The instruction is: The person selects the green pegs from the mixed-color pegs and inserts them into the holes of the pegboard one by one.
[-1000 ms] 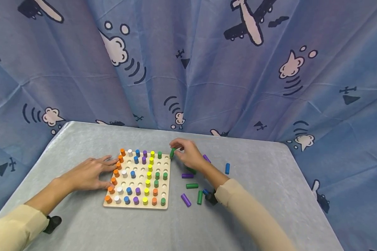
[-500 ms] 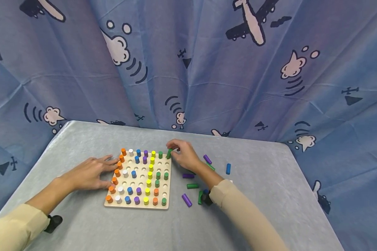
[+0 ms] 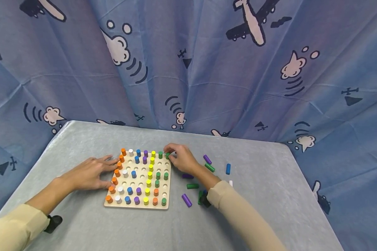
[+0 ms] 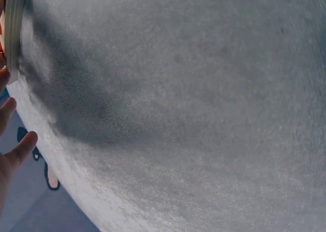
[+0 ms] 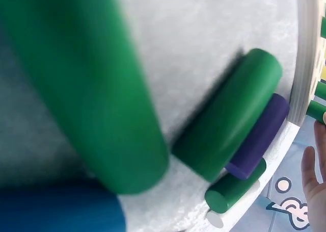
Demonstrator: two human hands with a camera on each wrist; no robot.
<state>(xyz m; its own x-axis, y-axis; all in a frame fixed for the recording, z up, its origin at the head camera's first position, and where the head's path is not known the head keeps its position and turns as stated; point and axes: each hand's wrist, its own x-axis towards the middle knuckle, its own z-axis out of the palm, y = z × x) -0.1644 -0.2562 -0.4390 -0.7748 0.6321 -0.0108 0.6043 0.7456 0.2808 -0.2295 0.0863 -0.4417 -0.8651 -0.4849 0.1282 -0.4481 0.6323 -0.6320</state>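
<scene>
A light wooden pegboard (image 3: 135,205) lies on the grey table, with orange, white, blue, purple, yellow and green pegs standing in many of its holes. My left hand (image 3: 89,174) rests against the board's left edge, fingers spread; its fingertips also show at the border of the left wrist view. At the board's far right corner, my right hand (image 3: 183,158) holds an upright green peg (image 3: 167,156) between thumb and fingers. In the right wrist view the right hand (image 5: 317,191) appears at the right border, fingertips at the green peg (image 5: 317,110).
Right of the board lie loose pegs: a purple peg (image 3: 186,200), a green peg (image 3: 192,186), a blue peg (image 3: 228,169), a white peg (image 3: 230,183) and several more, some partly under the right forearm. A patterned blue curtain (image 3: 188,69) hangs behind the table.
My right hand has moved left with the green peg, from just outside the far right corner onto it; the peg went from tilted to upright and sits lower. The left hand stays still.
</scene>
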